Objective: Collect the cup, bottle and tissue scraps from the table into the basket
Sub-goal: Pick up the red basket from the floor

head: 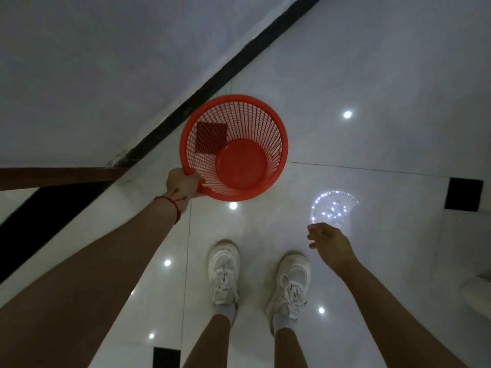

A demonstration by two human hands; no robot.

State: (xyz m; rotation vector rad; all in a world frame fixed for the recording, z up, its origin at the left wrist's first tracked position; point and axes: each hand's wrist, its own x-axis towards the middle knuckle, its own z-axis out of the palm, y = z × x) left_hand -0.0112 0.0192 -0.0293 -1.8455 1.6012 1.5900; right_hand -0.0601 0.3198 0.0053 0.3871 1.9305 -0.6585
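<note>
A red plastic mesh basket (276, 123) is seen from above over the glossy white floor, with nothing inside it. My left hand (183, 185) grips its near-left rim; a red string circles that wrist. My right hand (329, 241) hangs free at the lower right, fingers loosely apart and holding nothing. No cup, bottle, tissue scraps or table are in view.
A white wall with a black skirting strip (220, 78) runs diagonally behind the basket. A brown wooden edge (58, 177) juts in at the left. My two white sneakers (224, 272) stand on the tiles. Black inset tiles (463, 193) mark the floor at right.
</note>
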